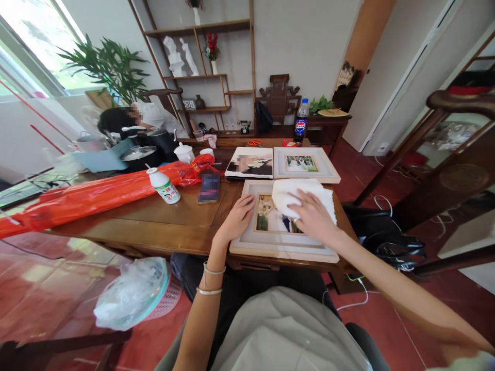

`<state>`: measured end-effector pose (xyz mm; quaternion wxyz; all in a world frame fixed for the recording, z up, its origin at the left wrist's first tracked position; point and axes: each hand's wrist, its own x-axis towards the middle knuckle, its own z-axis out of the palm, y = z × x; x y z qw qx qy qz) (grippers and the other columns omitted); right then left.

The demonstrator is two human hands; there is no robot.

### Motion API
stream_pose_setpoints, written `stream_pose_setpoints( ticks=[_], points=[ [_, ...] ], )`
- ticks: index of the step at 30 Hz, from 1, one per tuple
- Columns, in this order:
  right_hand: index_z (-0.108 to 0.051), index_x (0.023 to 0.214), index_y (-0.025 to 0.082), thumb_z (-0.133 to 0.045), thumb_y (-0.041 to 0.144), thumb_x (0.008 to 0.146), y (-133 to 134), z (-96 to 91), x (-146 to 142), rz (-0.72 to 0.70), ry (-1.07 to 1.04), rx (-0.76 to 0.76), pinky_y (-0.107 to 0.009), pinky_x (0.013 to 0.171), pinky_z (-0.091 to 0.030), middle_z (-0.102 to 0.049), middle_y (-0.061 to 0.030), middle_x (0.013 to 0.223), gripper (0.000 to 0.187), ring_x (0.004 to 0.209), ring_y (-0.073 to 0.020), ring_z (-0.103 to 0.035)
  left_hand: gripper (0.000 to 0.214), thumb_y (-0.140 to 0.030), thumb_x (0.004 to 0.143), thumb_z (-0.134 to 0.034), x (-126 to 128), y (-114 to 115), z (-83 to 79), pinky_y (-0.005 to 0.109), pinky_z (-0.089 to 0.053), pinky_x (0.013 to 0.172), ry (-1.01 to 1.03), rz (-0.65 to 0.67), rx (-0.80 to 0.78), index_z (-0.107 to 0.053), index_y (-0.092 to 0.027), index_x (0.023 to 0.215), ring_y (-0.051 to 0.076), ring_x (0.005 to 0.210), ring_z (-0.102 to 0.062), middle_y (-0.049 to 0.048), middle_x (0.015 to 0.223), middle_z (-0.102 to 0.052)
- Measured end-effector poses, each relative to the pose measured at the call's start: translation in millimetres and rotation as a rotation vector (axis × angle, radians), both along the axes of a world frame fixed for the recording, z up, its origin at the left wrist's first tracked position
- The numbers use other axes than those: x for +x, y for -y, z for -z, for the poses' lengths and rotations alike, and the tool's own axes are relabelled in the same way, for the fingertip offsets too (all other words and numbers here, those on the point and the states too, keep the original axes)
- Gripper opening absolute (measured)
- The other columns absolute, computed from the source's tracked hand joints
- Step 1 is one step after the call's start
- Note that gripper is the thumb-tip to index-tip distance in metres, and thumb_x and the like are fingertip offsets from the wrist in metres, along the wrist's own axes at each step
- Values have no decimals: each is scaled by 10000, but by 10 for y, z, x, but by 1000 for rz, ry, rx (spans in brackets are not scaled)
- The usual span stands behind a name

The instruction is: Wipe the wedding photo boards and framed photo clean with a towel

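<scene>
A white picture frame (286,250) with a photo inside lies flat at the table's front edge before me. On its upper right part is a white paper towel (320,193). My right hand (309,214) holds the towel down against the frame, fingers stretched over it, a ring on one of them. My left hand (240,214) rests with its fingers lying along the frame's left side. Just behind lie a second white frame (328,162) with a photo and, left of it, a photo panel (249,164).
Left on the wooden table are a phone (209,187), a white bottle (164,186) and a long red plastic-wrapped bundle (96,198). Orange scissors (254,142) and a cola bottle (301,123) stand farther back. A bagged waste basket (166,299) is on the floor. Another person (154,113) is at back left.
</scene>
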<state>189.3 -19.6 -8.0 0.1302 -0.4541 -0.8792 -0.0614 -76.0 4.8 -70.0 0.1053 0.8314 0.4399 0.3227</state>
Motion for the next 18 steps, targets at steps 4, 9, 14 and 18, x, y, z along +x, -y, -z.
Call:
stream_pose_setpoints(
  ticks=[4, 9, 14, 18],
  points=[
    [-638, 1229, 110, -511, 99, 773, -391, -18, 41, 131, 34, 82, -551, 1125, -237, -485, -145, 1449, 473, 1394, -362, -308, 392, -211, 966, -381, -4, -11, 5, 523, -309, 1153, -1, 8, 10, -578, -125, 1295, 263, 1402, -361, 159, 1422, -504],
    [-654, 1216, 134, -508, 93, 781, -236, -43, -200, 48, 118, -19, -576, 1084, -271, -480, -143, 1453, 461, 1349, -387, -359, 386, -202, 964, -385, 1, -14, 14, 522, -307, 1155, -3, -2, 12, -578, -148, 1294, 258, 1406, -357, 146, 1423, -506],
    [-679, 1180, 185, -546, 155, 796, 542, -152, -506, -178, 128, -180, -553, 1048, -337, -492, -145, 1440, 407, 1307, -384, -423, 405, -146, 941, -389, 1, -5, -10, 512, -314, 1158, 12, 14, 6, -578, -158, 1299, 255, 1406, -355, 137, 1430, -500],
    [-706, 1114, 220, -585, 244, 803, 849, -223, -604, -213, 130, -249, -545, 1033, -364, -549, -124, 1390, 335, 1284, -377, -453, 400, -143, 939, -393, 1, 7, -36, 510, -331, 1149, 34, 29, -12, -596, -183, 1281, 251, 1401, -365, 121, 1420, -514]
  ],
)
